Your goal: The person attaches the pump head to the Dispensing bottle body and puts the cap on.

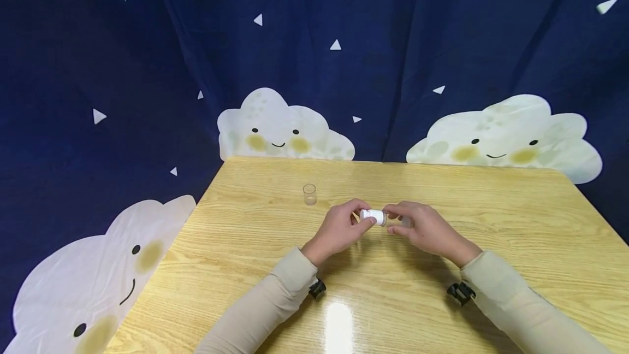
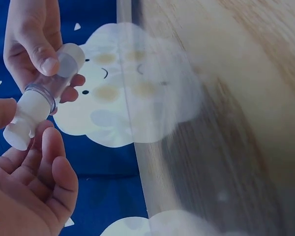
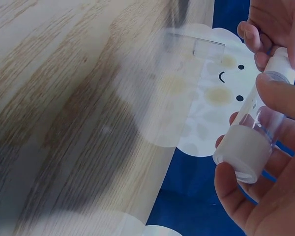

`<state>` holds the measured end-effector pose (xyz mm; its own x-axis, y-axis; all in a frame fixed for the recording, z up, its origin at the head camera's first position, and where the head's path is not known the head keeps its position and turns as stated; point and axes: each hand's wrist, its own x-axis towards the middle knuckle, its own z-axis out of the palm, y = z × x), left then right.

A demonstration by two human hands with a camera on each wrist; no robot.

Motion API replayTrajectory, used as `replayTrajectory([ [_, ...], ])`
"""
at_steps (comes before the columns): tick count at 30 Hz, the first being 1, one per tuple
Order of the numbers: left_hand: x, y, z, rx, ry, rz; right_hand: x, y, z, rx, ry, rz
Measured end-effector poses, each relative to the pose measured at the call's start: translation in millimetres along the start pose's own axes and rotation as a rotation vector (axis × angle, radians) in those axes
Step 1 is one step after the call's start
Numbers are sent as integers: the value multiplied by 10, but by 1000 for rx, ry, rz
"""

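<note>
Both hands hold a small pump bottle (image 1: 377,217) above the table, lying sideways between them. It has a clear body, a white pump top (image 2: 20,129) with a white collar, and a white band (image 3: 243,151) inside its base end. My left hand (image 1: 339,229) pinches the white top between thumb and fingers. Around the clear body curl the thumb and fingers of my right hand (image 1: 428,229), with the base end toward its palm. A clear cylindrical cap (image 1: 309,194) stands on the table, beyond my left hand and to its left.
The wooden table (image 1: 236,288) has a glossy top with a bright reflection near its front. Behind it and along its left side hangs a dark blue curtain (image 1: 314,70) with white triangles and smiling clouds. A black strap (image 1: 461,293) hangs under the right sleeve.
</note>
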<state>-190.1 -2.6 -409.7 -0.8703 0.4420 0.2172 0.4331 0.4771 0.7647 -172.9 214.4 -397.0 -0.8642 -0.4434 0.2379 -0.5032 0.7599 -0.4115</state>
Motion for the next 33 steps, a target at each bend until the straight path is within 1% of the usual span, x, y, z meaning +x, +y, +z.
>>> replayTrajectory([
  [6, 4, -11, 4, 27, -18, 114, -12, 9, 3, 38, -5, 11],
  [9, 7, -4, 0, 59, -22, 145, -17, 15, 4, 54, -7, 17],
  [13, 5, 11, -2, 79, -29, 154, -20, 23, 5, 75, -10, 18],
  [16, 5, 16, 0, 79, -33, 146, -22, 25, 10, 87, -10, 20],
  [19, 9, 10, 7, 58, -30, 112, -19, 24, 19, 86, -4, 22],
  [22, 16, 9, 15, 42, -9, 90, -15, 19, 21, 97, -14, 25],
  [23, 18, 9, 18, 43, 1, 92, -16, 16, 21, 109, -26, 27],
  [26, 18, 16, 21, 66, 21, 126, -29, 9, 14, 153, -74, 34],
  [29, 11, 14, 20, 81, 18, 150, -41, 11, 15, 180, -111, 42],
  [33, 9, 11, 14, 75, -2, 134, -39, 19, 22, 160, -114, 40],
])
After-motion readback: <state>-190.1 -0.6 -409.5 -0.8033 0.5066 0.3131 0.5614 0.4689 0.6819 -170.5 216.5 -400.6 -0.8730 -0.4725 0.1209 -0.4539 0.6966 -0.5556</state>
